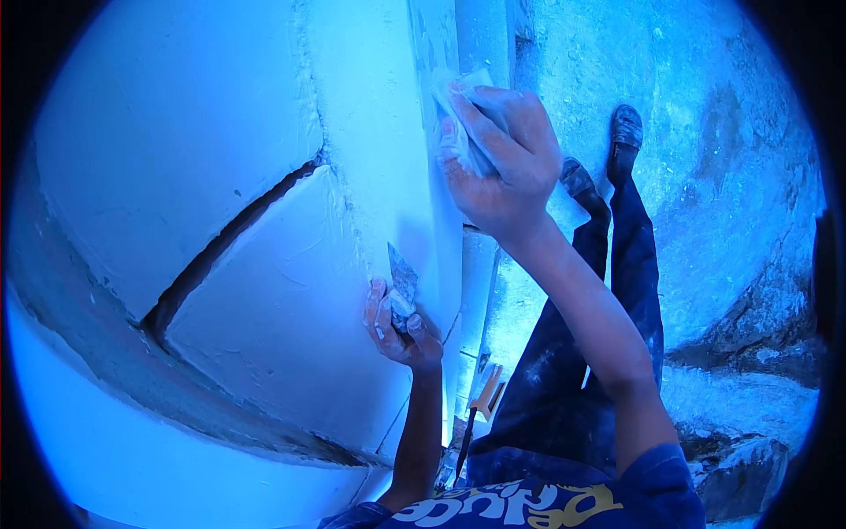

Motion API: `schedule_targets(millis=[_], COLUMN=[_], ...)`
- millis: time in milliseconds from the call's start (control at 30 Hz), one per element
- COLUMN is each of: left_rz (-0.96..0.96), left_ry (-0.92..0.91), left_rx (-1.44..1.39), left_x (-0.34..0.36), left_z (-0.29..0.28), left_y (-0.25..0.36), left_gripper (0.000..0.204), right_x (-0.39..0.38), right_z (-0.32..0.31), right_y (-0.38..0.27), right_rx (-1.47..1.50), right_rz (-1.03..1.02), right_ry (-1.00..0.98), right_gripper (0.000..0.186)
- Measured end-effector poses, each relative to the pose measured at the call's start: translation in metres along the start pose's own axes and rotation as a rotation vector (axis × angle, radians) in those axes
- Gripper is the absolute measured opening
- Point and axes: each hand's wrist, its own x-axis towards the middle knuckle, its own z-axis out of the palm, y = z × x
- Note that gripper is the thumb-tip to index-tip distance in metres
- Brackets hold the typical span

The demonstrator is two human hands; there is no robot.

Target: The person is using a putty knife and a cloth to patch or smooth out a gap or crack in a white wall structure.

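My left hand (401, 333) is closed around a small putty knife (403, 269), whose pointed metal blade sticks out past the fingers and looks smeared with pale filler. White residue coats the fingertips. Higher up, my right hand (511, 163) grips a pale, folded-looking pad (477, 79), its exact kind unclear. Thumb and fingers press the pad against the edge of a white plastered wall (370, 115). Left of both hands, the wall surface is smooth in places and ridged along a rough seam.
A long dark gap (231, 234) cuts across the plastered surface, meeting a curved grey band (220, 410). Below my right forearm is a light wooden piece (487, 392) on a dark stick. My legs and shoes (627, 128) stand on a stained floor (705, 220); rough stone-like patches lie at right.
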Motion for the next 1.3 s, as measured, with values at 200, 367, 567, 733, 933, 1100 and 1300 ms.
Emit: schedule_targets(millis=[200, 367, 567, 733, 933, 1100, 1300], left_rz=[-0.005, -0.017, -0.019, -0.005, 0.013, 0.029, -0.052], left_ry=[-0.006, -0.017, -0.042, -0.039, -0.112, -0.068, 0.005], left_rx=[0.033, 0.069, 0.097, 0.098, 0.126, 0.075, 0.093], left_x=[0.001, 0.001, -0.002, -0.002, 0.036, 0.087, 0.090], left_z=[-0.006, -0.002, -0.009, -0.006, -0.002, 0.028, 0.026], left_y=[-0.003, 0.002, 0.000, -0.001, 0.019, 0.024, 0.025], left_gripper=[0.040, 0.039, 0.036, 0.036, 0.039, 0.043, 0.043], right_x=[-0.036, 0.028, -0.032, 0.013, -0.026, 0.024, -0.018], right_z=[-0.012, 0.025, -0.004, 0.017, -0.004, 0.018, -0.008], right_y=[-0.039, 0.005, -0.029, -0.004, -0.030, -0.013, -0.024], right_rx=[0.188, 0.127, 0.154, 0.117, 0.189, 0.189, 0.320], right_rz=[0.193, 0.049, 0.217, 0.197, 0.265, 0.266, 0.313], right_ry=[-0.067, 0.151, -0.097, -0.043, -0.141, -0.048, -0.272], right_gripper=[0.037, 0.045, 0.043, 0.042, 0.047, 0.047, 0.058])
